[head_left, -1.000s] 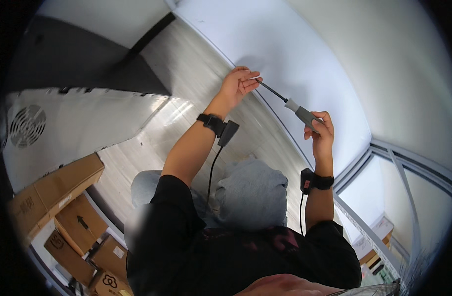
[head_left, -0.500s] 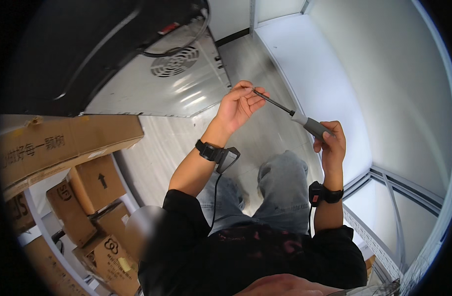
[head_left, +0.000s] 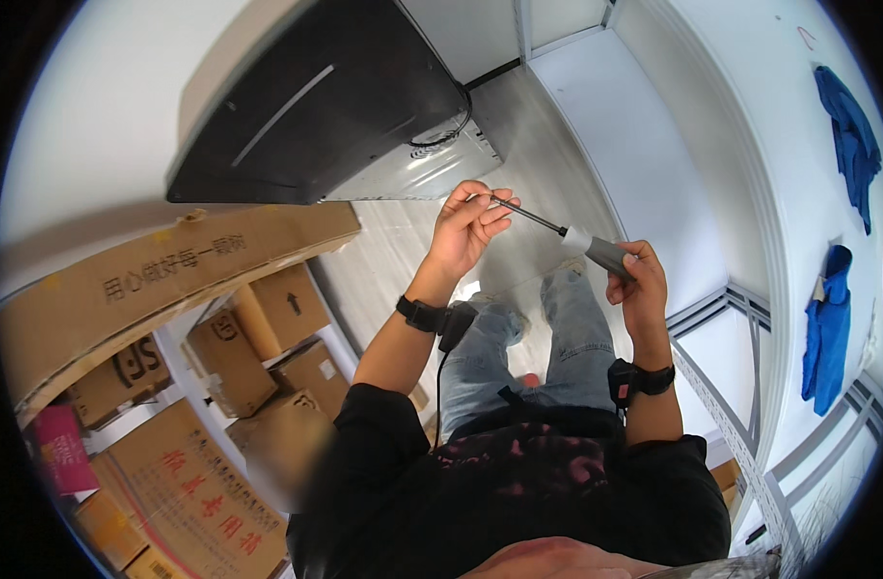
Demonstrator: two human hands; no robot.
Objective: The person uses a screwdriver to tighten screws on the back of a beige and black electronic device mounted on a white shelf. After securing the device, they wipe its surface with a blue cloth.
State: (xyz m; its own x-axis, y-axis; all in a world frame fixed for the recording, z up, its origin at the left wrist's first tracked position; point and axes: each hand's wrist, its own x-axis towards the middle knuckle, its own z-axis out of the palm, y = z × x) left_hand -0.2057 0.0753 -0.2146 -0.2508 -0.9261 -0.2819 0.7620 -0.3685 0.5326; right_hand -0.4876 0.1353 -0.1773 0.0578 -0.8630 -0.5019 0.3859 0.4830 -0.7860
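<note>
A screwdriver with a grey handle (head_left: 603, 257) and a thin dark shaft (head_left: 533, 217) slants across in front of me, its tip up and to the left. My right hand (head_left: 642, 288) is closed round the end of the handle. At the other end, thumb and forefinger of my left hand (head_left: 468, 230) pinch together right at the tip, the remaining fingers loosely curled. Anything small between those fingertips is too tiny to make out. Both wrists wear black straps with a small device; a cable runs from the left one.
A large black-topped metal appliance (head_left: 335, 106) stands ahead on the left. Below it, cardboard boxes (head_left: 205, 492) crowd a shelf under a long carton (head_left: 176, 265). A white ledge (head_left: 644, 145) and metal frame (head_left: 711, 386) line the right. Blue cloths (head_left: 829, 328) hang on the wall.
My view has shifted, bringing the blue cloths and more boxes into sight. Both hands keep their grip, the screwdriver still joining them at nearly the same slant.
</note>
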